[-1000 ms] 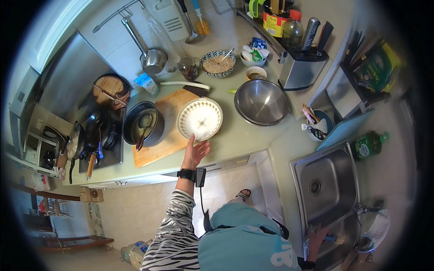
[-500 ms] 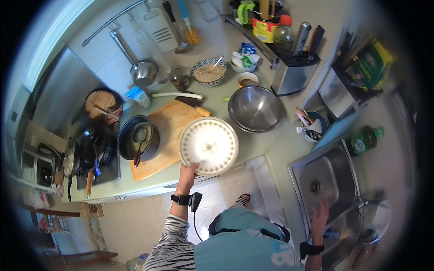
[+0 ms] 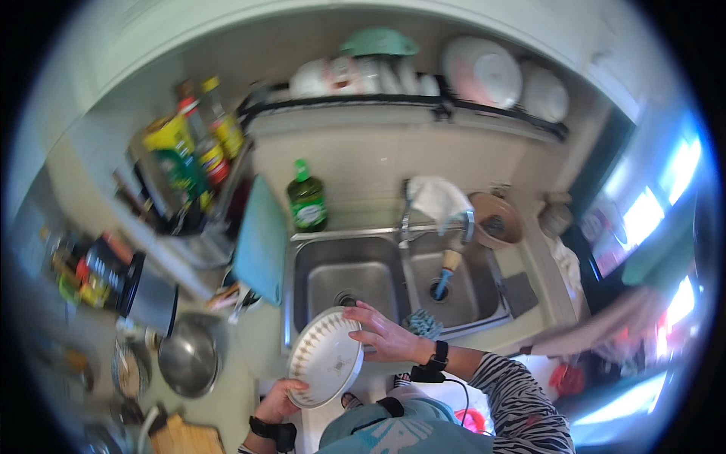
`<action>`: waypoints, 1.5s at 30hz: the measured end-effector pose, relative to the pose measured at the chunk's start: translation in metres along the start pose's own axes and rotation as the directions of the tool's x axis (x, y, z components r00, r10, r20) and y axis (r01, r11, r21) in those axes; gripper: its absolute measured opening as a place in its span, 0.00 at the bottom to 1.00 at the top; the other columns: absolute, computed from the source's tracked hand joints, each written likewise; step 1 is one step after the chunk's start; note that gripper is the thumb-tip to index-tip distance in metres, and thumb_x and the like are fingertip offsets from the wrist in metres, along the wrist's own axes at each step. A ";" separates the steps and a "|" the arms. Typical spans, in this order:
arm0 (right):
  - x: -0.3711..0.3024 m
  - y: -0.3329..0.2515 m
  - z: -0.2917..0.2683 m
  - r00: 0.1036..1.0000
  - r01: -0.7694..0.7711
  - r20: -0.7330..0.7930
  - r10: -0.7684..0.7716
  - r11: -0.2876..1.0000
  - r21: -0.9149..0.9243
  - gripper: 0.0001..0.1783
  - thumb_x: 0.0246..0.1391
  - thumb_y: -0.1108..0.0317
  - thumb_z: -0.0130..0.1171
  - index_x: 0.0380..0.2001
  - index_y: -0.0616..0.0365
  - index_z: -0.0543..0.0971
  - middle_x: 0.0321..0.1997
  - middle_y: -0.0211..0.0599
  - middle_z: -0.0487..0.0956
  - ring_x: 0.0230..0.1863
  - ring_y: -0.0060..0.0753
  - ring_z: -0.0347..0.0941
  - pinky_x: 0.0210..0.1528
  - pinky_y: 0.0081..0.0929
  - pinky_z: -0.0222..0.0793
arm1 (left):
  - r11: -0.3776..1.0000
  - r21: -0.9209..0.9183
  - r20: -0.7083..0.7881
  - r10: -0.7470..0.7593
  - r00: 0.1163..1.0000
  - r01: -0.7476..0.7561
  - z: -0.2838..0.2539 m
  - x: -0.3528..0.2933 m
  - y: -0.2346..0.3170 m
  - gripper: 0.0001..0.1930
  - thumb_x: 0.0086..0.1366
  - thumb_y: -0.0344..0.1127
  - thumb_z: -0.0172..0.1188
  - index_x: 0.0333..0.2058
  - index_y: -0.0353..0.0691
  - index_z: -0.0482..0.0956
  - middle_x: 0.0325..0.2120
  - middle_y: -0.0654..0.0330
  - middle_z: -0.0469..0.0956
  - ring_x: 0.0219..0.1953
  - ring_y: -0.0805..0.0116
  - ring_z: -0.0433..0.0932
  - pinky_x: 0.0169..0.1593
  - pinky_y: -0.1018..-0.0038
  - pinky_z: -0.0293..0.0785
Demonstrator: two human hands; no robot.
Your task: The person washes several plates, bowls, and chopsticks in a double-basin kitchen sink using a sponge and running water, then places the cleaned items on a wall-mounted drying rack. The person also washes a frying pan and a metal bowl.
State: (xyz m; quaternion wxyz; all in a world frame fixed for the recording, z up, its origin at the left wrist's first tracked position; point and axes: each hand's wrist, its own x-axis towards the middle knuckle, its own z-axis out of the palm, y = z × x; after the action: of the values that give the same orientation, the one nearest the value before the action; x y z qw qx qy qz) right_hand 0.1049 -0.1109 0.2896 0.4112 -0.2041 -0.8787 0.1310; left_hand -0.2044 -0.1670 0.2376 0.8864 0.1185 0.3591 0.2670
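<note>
A white, deep plate with a patterned rim is tilted in front of me, near the counter's front edge by the sinks. My left hand grips its lower left rim, thumb on the inner face. At the plate's upper right edge is my right hand, fingers stretched and apart; some of them overlap the rim, and firm contact is hard to make out. Just beyond lies the left sink basin. The right basin contains a blue-handled brush and a teal scrubber sits near its front edge.
A green soap bottle stands behind the sink, beside a blue cutting board. A white cloth hangs over the faucet. Metal bowls and a wooden board are at left. Above runs a dish shelf.
My view has swung right from the cooking counter to the sink. The plate, carried in my left hand, is now tilted, and my right hand has come to its edge.
</note>
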 end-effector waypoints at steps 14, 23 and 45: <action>-0.154 -0.048 -0.078 0.474 -0.834 -0.390 0.790 0.544 0.089 0.47 0.22 0.65 0.77 0.48 0.56 0.61 0.47 0.44 0.66 0.54 0.44 0.64 0.55 0.39 0.62 | 0.919 0.079 0.425 -0.382 0.821 0.386 0.158 0.135 0.017 0.32 0.62 0.48 0.49 0.60 0.36 0.60 0.59 0.48 0.64 0.59 0.44 0.65 0.56 0.38 0.63; -0.291 -0.020 -0.133 0.270 -0.776 -0.647 0.713 0.559 0.292 0.35 0.45 0.63 0.68 0.57 0.55 0.68 0.69 0.54 0.50 0.67 0.50 0.53 0.66 0.39 0.52 | 0.787 0.559 0.193 -0.430 0.882 0.261 0.240 0.247 -0.055 0.29 0.57 0.30 0.52 0.59 0.38 0.61 0.52 0.50 0.70 0.50 0.55 0.74 0.51 0.51 0.73; -0.484 0.020 -0.226 -0.407 -0.366 -0.348 0.845 0.198 0.909 0.23 0.54 0.70 0.53 0.54 0.54 0.67 0.49 0.36 0.74 0.46 0.33 0.74 0.41 0.28 0.75 | 0.768 0.620 0.340 -0.074 0.937 -0.165 0.339 0.478 -0.253 0.32 0.64 0.43 0.58 0.62 0.45 0.52 0.53 0.52 0.68 0.41 0.63 0.77 0.40 0.67 0.79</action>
State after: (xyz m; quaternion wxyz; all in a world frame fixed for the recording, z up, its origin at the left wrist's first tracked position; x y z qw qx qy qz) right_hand 0.5651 -0.3046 0.0997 0.6860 -0.6229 -0.0534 0.3723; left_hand 0.4176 -0.1160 0.1046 0.8348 0.4665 0.2642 0.1255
